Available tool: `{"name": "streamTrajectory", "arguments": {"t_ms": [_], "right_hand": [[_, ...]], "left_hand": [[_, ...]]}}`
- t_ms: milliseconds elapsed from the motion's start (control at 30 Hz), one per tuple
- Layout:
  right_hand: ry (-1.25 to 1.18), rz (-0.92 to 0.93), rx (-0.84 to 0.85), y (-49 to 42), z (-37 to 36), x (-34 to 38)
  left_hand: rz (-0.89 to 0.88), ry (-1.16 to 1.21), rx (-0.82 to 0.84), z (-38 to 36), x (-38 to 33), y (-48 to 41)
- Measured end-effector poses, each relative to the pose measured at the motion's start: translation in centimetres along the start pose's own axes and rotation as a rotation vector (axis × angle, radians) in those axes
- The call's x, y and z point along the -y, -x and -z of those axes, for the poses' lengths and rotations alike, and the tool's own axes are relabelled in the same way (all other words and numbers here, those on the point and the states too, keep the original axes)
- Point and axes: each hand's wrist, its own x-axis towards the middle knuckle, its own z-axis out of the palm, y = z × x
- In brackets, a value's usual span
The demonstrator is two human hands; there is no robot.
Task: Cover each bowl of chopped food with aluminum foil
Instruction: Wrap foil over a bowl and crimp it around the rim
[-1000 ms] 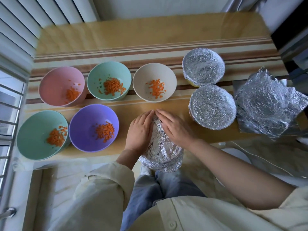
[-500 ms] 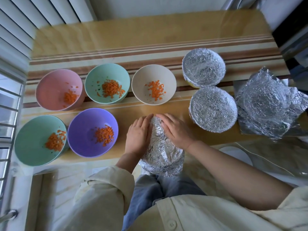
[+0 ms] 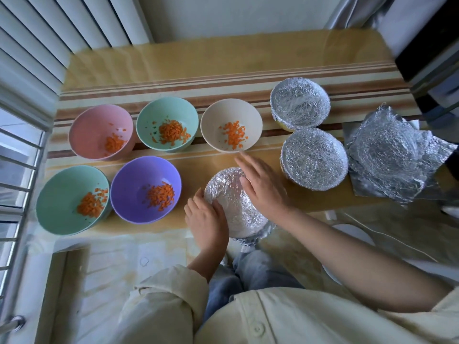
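Note:
A foil-wrapped bowl [image 3: 233,202] sits at the table's front edge, tilted toward me. My left hand [image 3: 207,219] grips its left rim, fingers curled on the foil. My right hand [image 3: 260,187] lies flat on its right side with straight fingers. Two more foil-covered bowls stand to the right, one far [image 3: 300,105] and one near [image 3: 314,158]. Uncovered bowls of chopped carrot stand to the left: pink [image 3: 99,132], teal [image 3: 167,120], cream [image 3: 231,122], a second teal [image 3: 67,197] and purple [image 3: 145,187].
A pile of crumpled foil sheets [image 3: 395,155] lies at the table's right end. The striped wooden table [image 3: 198,63] meets window blinds [image 3: 49,33] on the left and a dark appliance on the right. My knees are below the front edge.
Both hands have slid apart on the foil-wrapped bowl: the left down to its left rim, the right over to its right side. More of the foil top now shows.

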Motion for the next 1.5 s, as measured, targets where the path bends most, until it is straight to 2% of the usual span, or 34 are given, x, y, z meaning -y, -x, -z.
{"name": "streamTrajectory", "arguments": {"t_ms": [67, 133, 233, 300, 667, 967, 1100, 1167, 1233, 1500], "right_hand": [[0.026, -0.084, -0.069, 2.3, 0.0, 0.7], [0.03, -0.149, -0.104, 4.6, -0.3, 1.5], [0.039, -0.201, -0.077, 6.8, -1.3, 2.0], [0.021, -0.256, -0.049, 6.9, -2.2, 1.7], [-0.282, -0.424, -0.146, 7.0, -4.0, 1.2], [-0.288, -0.424, -0.103, 5.6, -2.9, -0.2], [-0.235, -0.202, -0.086, 2.3, -1.6, -1.9], [-0.223, -0.129, 0.001, 0.8, -1.6, -2.3], [-0.22, -0.122, 0.053, 0.3, -2.1, -2.6], [-0.203, -0.168, 0.041, -0.3, -2.9, -2.6]], "left_hand": [[0.005, 0.036, -0.016, 0.4, 0.0, 0.7], [-0.093, 0.088, -0.01, 0.7, -0.1, 0.6], [-0.281, 0.1, 0.065, 0.5, -0.1, -0.6], [-0.332, 0.099, 0.123, 0.0, 0.2, -1.4], [-0.148, 0.274, 0.085, -1.1, 0.3, -1.8], [-0.094, 0.329, 0.132, -0.2, 0.1, -2.8], [-0.167, 0.323, 0.186, -0.1, 0.3, -4.5], [-0.209, 0.342, 0.243, -0.3, 0.2, -5.0], [-0.213, 0.366, 0.266, -0.6, 0.2, -5.2], [-0.17, 0.343, 0.268, -0.8, 0.1, -5.5]]}}
